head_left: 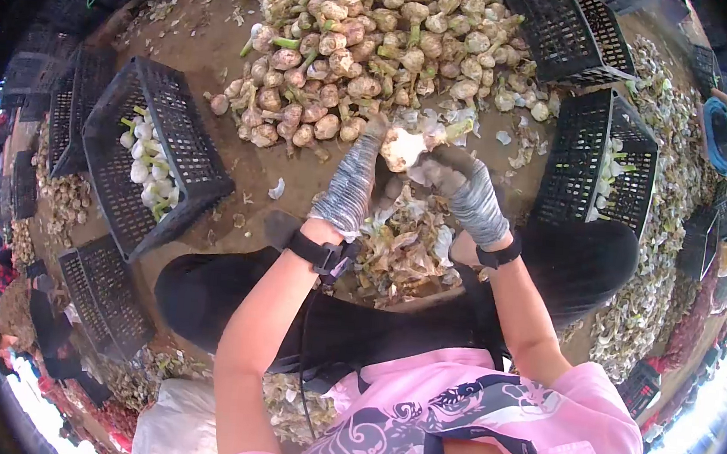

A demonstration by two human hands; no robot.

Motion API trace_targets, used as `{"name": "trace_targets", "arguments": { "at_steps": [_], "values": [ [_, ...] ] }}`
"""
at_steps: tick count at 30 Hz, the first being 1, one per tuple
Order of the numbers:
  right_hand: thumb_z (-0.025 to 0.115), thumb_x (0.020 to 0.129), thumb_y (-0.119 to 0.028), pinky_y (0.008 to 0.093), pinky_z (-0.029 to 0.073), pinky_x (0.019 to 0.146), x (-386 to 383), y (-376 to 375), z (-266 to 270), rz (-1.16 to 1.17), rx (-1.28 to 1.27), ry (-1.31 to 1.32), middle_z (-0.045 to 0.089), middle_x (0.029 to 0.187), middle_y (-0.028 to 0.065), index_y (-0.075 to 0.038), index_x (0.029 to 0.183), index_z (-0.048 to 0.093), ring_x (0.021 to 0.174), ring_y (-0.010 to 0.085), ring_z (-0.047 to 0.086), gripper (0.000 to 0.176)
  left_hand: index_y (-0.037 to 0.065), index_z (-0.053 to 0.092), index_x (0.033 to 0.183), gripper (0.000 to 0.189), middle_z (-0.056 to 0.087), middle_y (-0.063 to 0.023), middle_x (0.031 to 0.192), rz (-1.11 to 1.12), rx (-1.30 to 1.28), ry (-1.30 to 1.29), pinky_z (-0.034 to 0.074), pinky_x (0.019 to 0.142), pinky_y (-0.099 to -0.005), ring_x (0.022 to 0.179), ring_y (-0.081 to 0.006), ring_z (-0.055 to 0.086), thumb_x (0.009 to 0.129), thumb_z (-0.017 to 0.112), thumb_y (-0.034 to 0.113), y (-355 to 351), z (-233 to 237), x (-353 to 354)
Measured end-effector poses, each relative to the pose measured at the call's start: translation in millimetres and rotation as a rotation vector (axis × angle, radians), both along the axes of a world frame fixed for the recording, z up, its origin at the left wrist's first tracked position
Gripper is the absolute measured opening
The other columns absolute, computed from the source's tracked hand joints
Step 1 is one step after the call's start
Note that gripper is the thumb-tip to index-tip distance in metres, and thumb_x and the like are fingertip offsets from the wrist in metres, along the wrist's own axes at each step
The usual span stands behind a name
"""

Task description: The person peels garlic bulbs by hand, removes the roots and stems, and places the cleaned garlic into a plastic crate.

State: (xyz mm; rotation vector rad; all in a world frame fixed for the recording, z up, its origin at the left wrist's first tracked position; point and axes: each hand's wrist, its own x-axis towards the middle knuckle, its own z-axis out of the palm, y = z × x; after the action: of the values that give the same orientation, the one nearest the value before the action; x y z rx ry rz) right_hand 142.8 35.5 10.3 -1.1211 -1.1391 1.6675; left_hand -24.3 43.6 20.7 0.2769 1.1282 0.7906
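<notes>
My left hand, in a grey striped glove, is closed on the left side of a garlic bulb. The bulb looks white where its skin is off, and a short green stem points to the right. My right hand, gloved the same way, has its fingers curled against the bulb's right side, gripping around the loose skin; the fingertips are partly hidden. Just beyond both hands lies a large heap of unpeeled garlic. Below them, between my legs, is a pile of papery garlic skins.
To the left, a black plastic crate holds several white peeled bulbs. On the right, another black crate has bulbs inside. A further crate stands behind it. Skins litter the floor at right.
</notes>
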Motion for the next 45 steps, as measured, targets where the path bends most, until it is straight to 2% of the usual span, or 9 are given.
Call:
{"name": "trace_targets", "arguments": {
  "at_steps": [9, 14, 19, 26, 33, 36, 39, 41, 45],
  "values": [
    [0.068, 0.074, -0.014, 0.0246, 0.047, 0.066, -11.2, 9.9, -15.7, -0.153, -0.237, 0.094, 0.06, 0.085, 0.0041, -0.001, 0.094, 0.055, 0.073, 0.0095, 0.056, 0.027, 0.006, 0.053, 0.109, 0.043, 0.057, 0.0009, 0.089, -0.059, 0.074, -0.012, 0.044, 0.062, -0.019, 0.073, -0.0052, 0.052, 0.086, 0.049, 0.042, -1.2, -3.8, -5.2],
    [0.062, 0.074, -0.005, 0.0243, 0.047, 0.065, -10.0, 9.9, -16.8, -0.135, -0.126, -0.014, 0.06, 0.084, 0.004, 0.0, 0.093, 0.056, 0.073, 0.0097, 0.056, 0.021, -0.001, 0.023, 0.132, 0.066, 0.049, -0.0097, 0.111, 0.017, 0.797, 0.304, 0.04, 0.086, -0.0242, 0.094, -0.0124, 0.049, 0.084, 0.059, 0.026, -8.6, -9.9, 10.5],
    [0.054, 0.074, -0.001, 0.0234, 0.046, 0.062, -13.9, 4.6, -5.5, -0.141, -0.036, 0.009, 0.061, 0.08, 0.0043, 0.001, 0.095, 0.059, 0.068, 0.009, 0.055, 0.022, 0.003, 0.055, 0.101, 0.049, 0.058, -0.0052, 0.085, 0.071, 0.597, 0.274, 0.044, 0.066, -0.022, 0.076, -0.0101, 0.054, 0.082, 0.054, 0.047, -7.8, -8.2, 2.5],
    [0.052, 0.075, -0.003, 0.0246, 0.047, 0.061, -14.6, 1.2, -2.0, -0.07, 0.042, -0.233, 0.062, 0.08, 0.0054, 0.003, 0.096, 0.059, 0.067, 0.0101, 0.055, 0.023, 0.014, 0.06, 0.085, 0.057, 0.059, 0.0009, 0.07, -0.147, -0.059, 0.085, 0.038, 0.049, -0.0189, 0.061, -0.007, 0.053, 0.075, 0.044, 0.067, 0.3, -14.1, -7.1],
    [0.066, 0.076, -0.013, 0.0252, 0.047, 0.074, -17.1, 8.2, -33.6, -0.099, 0.042, -0.028, 0.058, 0.099, 0.0056, 0.0, 0.113, 0.049, 0.085, 0.0108, 0.056, 0.043, 0.011, 0.06, 0.089, 0.058, 0.058, 0.0004, 0.075, -0.195, 0.119, 0.314, 0.041, 0.056, -0.0197, 0.066, -0.0074, 0.052, 0.08, 0.04, 0.064, -0.3, -26.9, -8.9],
    [0.06, 0.077, -0.004, 0.0252, 0.045, 0.075, -23.1, 7.3, -13.3, -0.094, -0.088, -0.045, 0.059, 0.093, 0.0041, -0.001, 0.104, 0.052, 0.084, 0.0109, 0.054, 0.028, 0.004, 0.055, 0.097, 0.054, 0.054, -0.0022, 0.068, -0.075, 0.407, 0.373, 0.039, 0.048, -0.0192, 0.055, -0.0079, 0.049, 0.083, 0.044, 0.055, -4.4, -27.1, 3.7],
    [0.059, 0.078, -0.005, 0.0257, 0.046, 0.07, -21.5, -0.8, -28.8, -0.088, -0.118, 0.04, 0.059, 0.092, 0.0051, -0.001, 0.101, 0.052, 0.08, 0.012, 0.056, 0.025, 0.0, 0.032, 0.123, 0.062, 0.055, -0.007, 0.083, -0.05, 0.873, 0.634, 0.045, 0.064, -0.0269, 0.07, -0.0142, 0.052, 0.082, 0.058, 0.04, -7.0, -19.2, 7.9],
    [0.057, 0.078, -0.006, 0.0268, 0.047, 0.064, -20.9, -0.5, -45.4, -0.034, 0.032, -0.386, 0.06, 0.089, 0.0067, 0.002, 0.096, 0.053, 0.076, 0.0141, 0.058, 0.021, 0.002, 0.036, 0.121, 0.056, 0.054, -0.0048, 0.086, -0.086, 0.754, 0.614, 0.043, 0.067, -0.0257, 0.075, -0.0123, 0.05, 0.083, 0.057, 0.038, -5.2, -13.2, 2.6],
    [0.058, 0.076, -0.006, 0.0288, 0.046, 0.062, -27.6, -11.5, -34.8, -0.105, -0.028, -0.16, 0.062, 0.079, 0.0111, 0.003, 0.09, 0.057, 0.07, 0.0152, 0.058, 0.017, 0.004, 0.052, 0.096, 0.043, 0.053, -0.0013, 0.085, -0.119, 0.668, 0.616, 0.042, 0.064, -0.0251, 0.073, -0.0092, 0.047, 0.085, 0.05, 0.045, 4.7, -51.4, -15.3]
  ]
}}
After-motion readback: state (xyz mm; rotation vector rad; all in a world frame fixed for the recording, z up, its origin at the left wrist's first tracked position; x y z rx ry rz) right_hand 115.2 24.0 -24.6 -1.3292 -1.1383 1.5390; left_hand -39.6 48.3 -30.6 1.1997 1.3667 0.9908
